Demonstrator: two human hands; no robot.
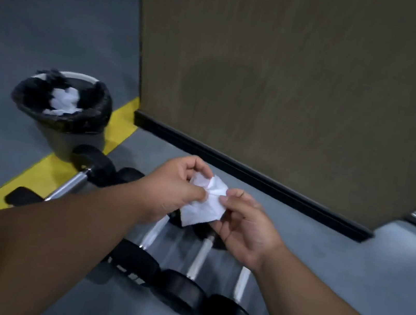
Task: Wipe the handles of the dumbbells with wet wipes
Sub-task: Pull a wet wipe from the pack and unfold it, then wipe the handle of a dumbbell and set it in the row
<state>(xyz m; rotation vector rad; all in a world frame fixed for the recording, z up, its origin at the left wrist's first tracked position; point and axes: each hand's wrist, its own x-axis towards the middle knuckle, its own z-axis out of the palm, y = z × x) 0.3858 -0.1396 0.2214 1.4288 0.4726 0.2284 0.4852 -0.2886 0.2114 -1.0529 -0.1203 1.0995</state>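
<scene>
**Inspector:** Forearms fill the near edge of the view, both bare, reaching forward over the floor. Start at the left.

**Assistant:** Far left, a bin (71,119) stands on the grey floor (15,39), partly over a yellow line (43,172). It has a black liner, with crumpled white material lying inside.

**Inspector:** Next along?

**Assistant:** Dumbbells (183,270) lie in a row on the floor, black ends and bright metal handles, running from beside the bin towards the lower right. One dumbbell (75,180) lies just beside the bin's base.

**Inspector:** The hands?

**Assistant:** Left hand (175,185) is raised above the row, thumb and fingers pinching the upper left part of a white wet wipe (205,203). Right hand (245,223) pinches the wipe's right edge between thumb and fingertips. The wipe is crumpled, hanging between the two hands, clear of the handles below.

**Inspector:** Beyond them?

**Assistant:** A brown panel (296,76) with a black base strip rises behind the hands. A metal track shows at the far right.
</scene>
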